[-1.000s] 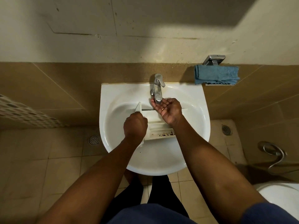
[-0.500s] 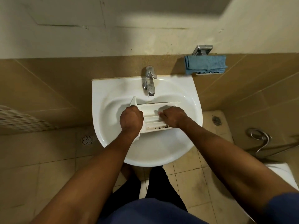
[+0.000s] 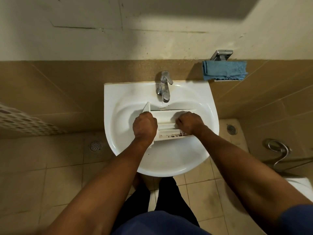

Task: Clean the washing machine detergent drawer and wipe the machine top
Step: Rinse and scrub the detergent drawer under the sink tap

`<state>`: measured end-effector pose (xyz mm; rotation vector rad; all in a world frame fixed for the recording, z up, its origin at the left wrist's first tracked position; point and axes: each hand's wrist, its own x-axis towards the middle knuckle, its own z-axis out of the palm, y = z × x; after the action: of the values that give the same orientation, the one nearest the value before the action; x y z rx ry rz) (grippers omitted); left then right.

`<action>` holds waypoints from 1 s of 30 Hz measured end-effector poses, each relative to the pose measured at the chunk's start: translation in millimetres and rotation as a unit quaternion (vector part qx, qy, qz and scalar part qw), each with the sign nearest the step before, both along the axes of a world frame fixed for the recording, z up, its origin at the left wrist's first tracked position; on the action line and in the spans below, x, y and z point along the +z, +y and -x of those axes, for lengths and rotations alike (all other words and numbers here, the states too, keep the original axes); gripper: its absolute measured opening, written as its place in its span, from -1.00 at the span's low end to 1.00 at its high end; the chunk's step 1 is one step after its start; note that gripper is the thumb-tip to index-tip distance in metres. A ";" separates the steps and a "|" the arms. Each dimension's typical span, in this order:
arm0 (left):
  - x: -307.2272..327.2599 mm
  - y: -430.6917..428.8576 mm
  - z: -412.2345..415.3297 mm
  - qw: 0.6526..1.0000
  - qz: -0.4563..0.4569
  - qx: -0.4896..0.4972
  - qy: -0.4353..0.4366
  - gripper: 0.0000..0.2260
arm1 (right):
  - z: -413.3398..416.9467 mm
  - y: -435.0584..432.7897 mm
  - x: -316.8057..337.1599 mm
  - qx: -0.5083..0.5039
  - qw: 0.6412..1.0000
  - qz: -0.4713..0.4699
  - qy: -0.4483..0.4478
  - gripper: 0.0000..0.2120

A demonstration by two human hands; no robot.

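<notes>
The detergent drawer (image 3: pixel 166 123) lies across the bowl of the white sink (image 3: pixel 169 167), just below the spout of the chrome faucet (image 3: pixel 163 86), with its long side running left to right. From my feed I see its ribbed compartments facing up, and the strip nearest the person carries dark specks of residue.

The left hand (image 3: pixel 144 127) is clamped on the drawer's left end, where the front panel sticks up at an angle. Its fingers are curled tight around that end and its knuckles face the camera. The right hand (image 3: pixel 190 122) sits on the right part of the drawer, knuckles up, with the fingers curled down into a compartment. The fingertips are hidden from me, so I cannot tell whether they pinch anything or only press on the plastic. Both forearms reach in from the bottom of the view.

Up on the tiled wall to the right of the sink, a folded blue cloth (image 3: pixel 224 70) rests on a metal holder (image 3: pixel 221 55). A round floor drain (image 3: pixel 95 145) shows left of the sink, another drain (image 3: pixel 231 129) to its right, and a coiled metal hose (image 3: pixel 279 153) lies further right.
</notes>
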<state>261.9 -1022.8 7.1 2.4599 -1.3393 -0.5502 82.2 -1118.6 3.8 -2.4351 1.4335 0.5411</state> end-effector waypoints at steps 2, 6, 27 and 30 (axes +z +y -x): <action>-1.4 -1.0 0.0 1.000 0.002 0.000 0.006 -0.78 | -29.7 2.9 5.2 0.000 0.999 -0.015 -0.034 -0.69; -2.9 -2.4 -1.5 1.000 -0.012 0.006 0.003 -0.79 | -78.6 28.4 2.3 -0.078 0.963 -0.127 -0.225 -0.83; 1.6 -2.0 2.5 1.000 0.016 -0.003 0.009 -0.84 | -91.7 -23.7 11.7 -0.524 0.503 -0.351 -0.591 -0.76; -4.5 -3.3 3.7 1.000 0.011 -0.008 -0.010 -0.87 | -89.9 -30.2 3.8 -0.561 0.366 -0.378 -0.639 -0.55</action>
<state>258.2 -1026.1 2.6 2.4448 -1.3657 -0.5131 172.2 -1148.8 7.7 -0.2143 1.0701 -0.7660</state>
